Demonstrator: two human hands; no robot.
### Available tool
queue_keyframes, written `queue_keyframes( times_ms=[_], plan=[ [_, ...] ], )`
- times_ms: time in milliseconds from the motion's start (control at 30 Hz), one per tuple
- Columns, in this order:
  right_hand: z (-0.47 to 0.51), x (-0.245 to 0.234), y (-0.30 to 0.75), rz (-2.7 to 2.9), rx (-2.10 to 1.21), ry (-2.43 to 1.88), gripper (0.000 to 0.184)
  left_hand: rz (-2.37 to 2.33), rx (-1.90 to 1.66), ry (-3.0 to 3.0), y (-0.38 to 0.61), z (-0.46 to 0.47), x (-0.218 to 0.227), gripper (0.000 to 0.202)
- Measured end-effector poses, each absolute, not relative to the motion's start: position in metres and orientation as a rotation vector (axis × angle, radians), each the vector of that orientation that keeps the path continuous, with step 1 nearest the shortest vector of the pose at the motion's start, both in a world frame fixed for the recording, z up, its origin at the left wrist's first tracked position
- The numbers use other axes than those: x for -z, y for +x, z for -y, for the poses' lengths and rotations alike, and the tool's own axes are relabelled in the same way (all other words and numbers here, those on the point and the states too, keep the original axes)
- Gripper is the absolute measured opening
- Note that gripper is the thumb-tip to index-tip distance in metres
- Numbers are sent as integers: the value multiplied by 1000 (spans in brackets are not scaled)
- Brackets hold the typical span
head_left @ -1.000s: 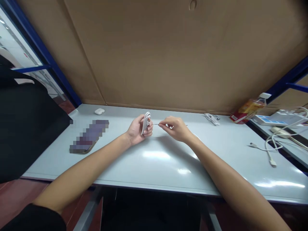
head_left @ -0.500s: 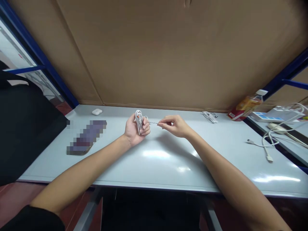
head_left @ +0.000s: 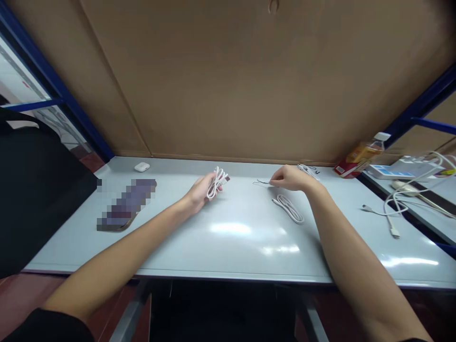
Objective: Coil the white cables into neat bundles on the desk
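Held above the table, my left hand [head_left: 201,191] is closed around a coiled white USB cable [head_left: 216,183], its plug end pointing right. To the right, my right hand [head_left: 287,178] pinches a thin dark twist tie [head_left: 262,182] whose free ends stick out to the left. Just below that hand, a second coiled white cable [head_left: 289,209] lies on the table. Behind the right wrist is another white cable bundle [head_left: 308,171] with dark ties beside it, partly hidden by the hand.
The grey table [head_left: 228,256] meets a cardboard panel [head_left: 213,85] at the back. On the left lie a blurred-out phone [head_left: 124,206] and a white earbud case [head_left: 141,166]. At right are a drink bottle [head_left: 359,156], loose white cables [head_left: 392,209] and a mouse [head_left: 405,188]. A black bag [head_left: 39,199] stands far left.
My right hand has moved right, away from the left, with the twist tie. My left hand has turned, tilting the cable. The coiled cable below the right hand now shows.
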State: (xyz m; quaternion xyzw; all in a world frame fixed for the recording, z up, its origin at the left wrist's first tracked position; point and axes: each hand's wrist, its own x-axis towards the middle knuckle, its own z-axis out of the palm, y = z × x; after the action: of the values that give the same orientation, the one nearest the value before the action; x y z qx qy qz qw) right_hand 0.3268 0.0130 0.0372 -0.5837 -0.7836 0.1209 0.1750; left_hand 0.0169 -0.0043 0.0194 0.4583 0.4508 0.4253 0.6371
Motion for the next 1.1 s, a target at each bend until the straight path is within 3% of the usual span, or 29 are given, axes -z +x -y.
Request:
queue_keyframes(
  times_ms=[133,267,333,533,700,933,1100],
  plan=[
    [-9,-27,334,2190,-301,-1704,44,-1074,-830,1323,27,19,-12,24],
    [-7,-33,328,2152,-253,-1699,42,-1027,-764,1480,30,30,-6,63],
    [-6,-38,314,2143,-239,-1675,36,-932,-713,1535,30,34,-6,68],
    [14,-33,243,2338,-234,-1632,28,-917,-777,1840,27,34,-15,28],
    [20,-32,243,2484,-300,-1729,23,-1340,-1039,2110,4,10,-18,15],
    [12,-55,277,2478,-568,-2078,27,-1734,-644,1972,-11,-7,-14,38],
    [14,-53,260,2362,-581,-1894,29,-1617,-555,1980,-2,-2,-13,31]
  ],
)
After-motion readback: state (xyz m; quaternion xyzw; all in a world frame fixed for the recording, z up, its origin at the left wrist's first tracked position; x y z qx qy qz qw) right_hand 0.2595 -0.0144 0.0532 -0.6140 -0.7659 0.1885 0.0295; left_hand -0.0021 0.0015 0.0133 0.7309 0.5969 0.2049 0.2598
